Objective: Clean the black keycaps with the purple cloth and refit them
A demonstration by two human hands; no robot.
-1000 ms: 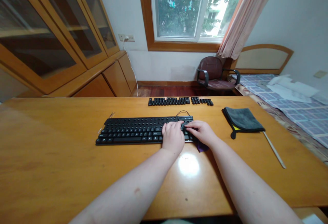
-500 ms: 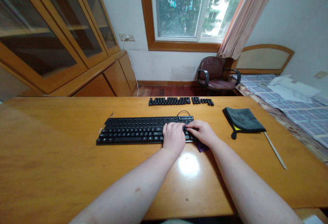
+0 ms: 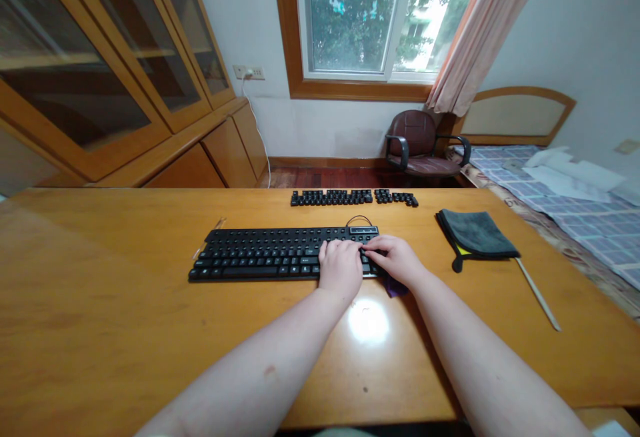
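Note:
A black keyboard (image 3: 260,270) lies on the wooden desk. Its lower rows carry keycaps, while the upper rows show bare key mounts. My left hand (image 3: 341,267) rests over the keyboard's right part, fingers lying across it and thumb hidden. My right hand (image 3: 396,258) is closed in a pinch at the number pad, its fingertips meeting on what looks like a small dark keycap, mostly covered. The two hands nearly touch. Under my right wrist, a purple cloth (image 3: 395,286) pokes out beside the keyboard.
Loose black keycaps (image 3: 333,198) stand in rows along the desk's far edge. On the right lie a folded grey cloth (image 3: 477,234) and a thin pale stick (image 3: 540,296). Beyond the desk are an armchair (image 3: 415,137), a bed (image 3: 575,190) and a glass-door cabinet (image 3: 165,44).
My hands stay in almost the same place over the number pad. The fingertips shift only very slightly; everything else looks the same.

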